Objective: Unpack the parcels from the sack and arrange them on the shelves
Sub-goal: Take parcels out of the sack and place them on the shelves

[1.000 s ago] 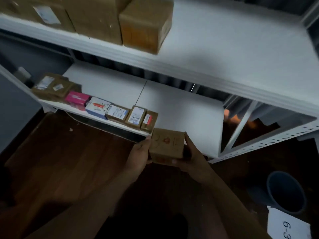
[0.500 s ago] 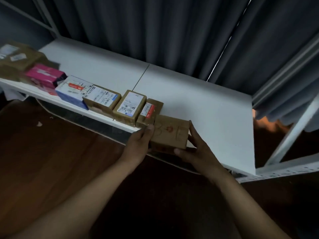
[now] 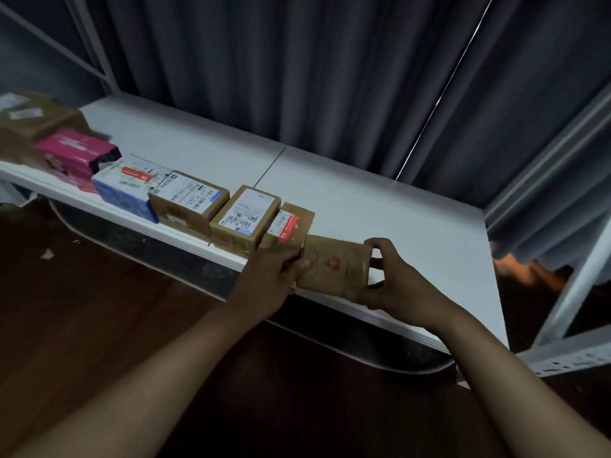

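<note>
**Brown cardboard parcel held at the shelf's front edge**

Brown cardboard makes up the small parcel that both hands hold at the front edge of the white shelf. It bears a faint red stamp on its top face and rests on or just over the shelf edge; which one cannot be told. The left hand grips its left end, thumb lying across the top. The right hand grasps its right end, fingers curled round the far corner and thumb at the near side.

Just left of it, touching or almost touching, a flat brown parcel with a red label ends a row that runs along the front edge toward the left corner. Next come a brown box with a white barcode label, a second labelled brown box, a blue and white box, a pink packet and a larger brown carton, blurred at the left edge.

Behind the shelf hangs a dark grey curtain. Below lies a dark wooden floor.
</note>
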